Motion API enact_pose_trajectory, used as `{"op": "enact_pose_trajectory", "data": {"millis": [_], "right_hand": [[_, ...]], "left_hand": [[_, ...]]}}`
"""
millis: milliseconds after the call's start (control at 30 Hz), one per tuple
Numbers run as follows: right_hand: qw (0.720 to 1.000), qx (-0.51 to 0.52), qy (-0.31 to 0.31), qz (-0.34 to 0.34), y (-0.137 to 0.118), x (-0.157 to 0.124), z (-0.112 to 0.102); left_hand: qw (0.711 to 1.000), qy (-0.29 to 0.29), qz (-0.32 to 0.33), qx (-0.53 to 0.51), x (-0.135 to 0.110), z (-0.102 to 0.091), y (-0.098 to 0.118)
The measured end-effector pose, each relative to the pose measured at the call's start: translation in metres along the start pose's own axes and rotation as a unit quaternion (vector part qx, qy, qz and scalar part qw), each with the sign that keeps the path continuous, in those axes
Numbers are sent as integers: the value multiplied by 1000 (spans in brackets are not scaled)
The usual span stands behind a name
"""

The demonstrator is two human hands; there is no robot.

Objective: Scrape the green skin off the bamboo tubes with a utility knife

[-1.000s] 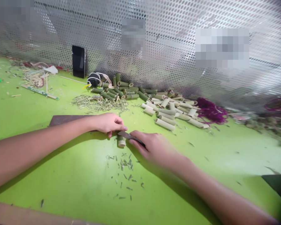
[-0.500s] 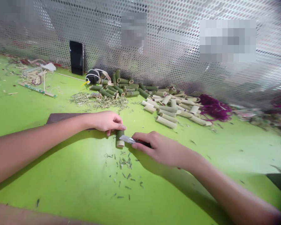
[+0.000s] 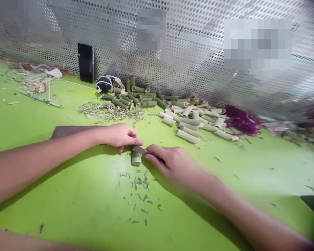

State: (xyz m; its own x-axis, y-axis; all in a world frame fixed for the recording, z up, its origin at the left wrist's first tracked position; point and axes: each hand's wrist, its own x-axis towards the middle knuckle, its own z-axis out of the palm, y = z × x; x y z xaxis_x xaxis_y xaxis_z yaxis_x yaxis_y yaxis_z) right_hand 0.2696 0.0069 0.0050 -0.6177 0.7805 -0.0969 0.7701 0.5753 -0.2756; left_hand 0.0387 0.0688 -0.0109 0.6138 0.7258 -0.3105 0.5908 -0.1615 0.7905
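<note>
My left hand (image 3: 121,135) is closed on the far end of a short bamboo tube (image 3: 136,160) that lies on the green table. The tube's near end is pale, with the green skin gone; farther up it is still green. My right hand (image 3: 170,158) grips a utility knife (image 3: 157,157), its blade (image 3: 139,150) lying across the tube just below my left thumb. Small green shavings (image 3: 141,182) are scattered on the table in front of the tube.
Behind my hands lie green bamboo tubes (image 3: 148,104) and, to their right, peeled pale ones (image 3: 187,136). Dry shavings (image 3: 112,112), a phone (image 3: 86,62) and purple string (image 3: 242,120) line the perforated metal wall (image 3: 188,52). A dark flat board (image 3: 70,131) lies under my left forearm.
The knife blade has moved up the tube, away from me, towards my left thumb. A wider pale band shows at the tube's near end. My left hand keeps its hold.
</note>
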Motion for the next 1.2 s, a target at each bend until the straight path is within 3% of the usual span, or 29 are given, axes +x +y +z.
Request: {"op": "enact_pose_trajectory", "data": {"millis": [167,333,467,533,600,833,1067,1200], "right_hand": [[1000,-8,14,6,-7,-1,2],[999,47,-17,13,-4,2,0],[990,121,-77,15,1,-2,-10],[980,146,-133,-6,2,-7,-15],[978,143,-147,-24,2,-12,-17],[1000,14,-2,17,4,-5,-2],[1000,-14,9,20,-1,2,2],[1000,-21,9,22,-4,1,1]], "left_hand": [[999,23,17,17,1,2,-2],[1000,20,14,11,0,1,-1],[1000,26,8,0,0,1,-1],[1000,24,1,-8,0,1,-2],[1000,21,-4,-13,0,1,-3],[1000,19,12,-6,0,0,-5],[999,34,3,42,3,4,-2],[1000,8,-5,21,4,0,0]]}}
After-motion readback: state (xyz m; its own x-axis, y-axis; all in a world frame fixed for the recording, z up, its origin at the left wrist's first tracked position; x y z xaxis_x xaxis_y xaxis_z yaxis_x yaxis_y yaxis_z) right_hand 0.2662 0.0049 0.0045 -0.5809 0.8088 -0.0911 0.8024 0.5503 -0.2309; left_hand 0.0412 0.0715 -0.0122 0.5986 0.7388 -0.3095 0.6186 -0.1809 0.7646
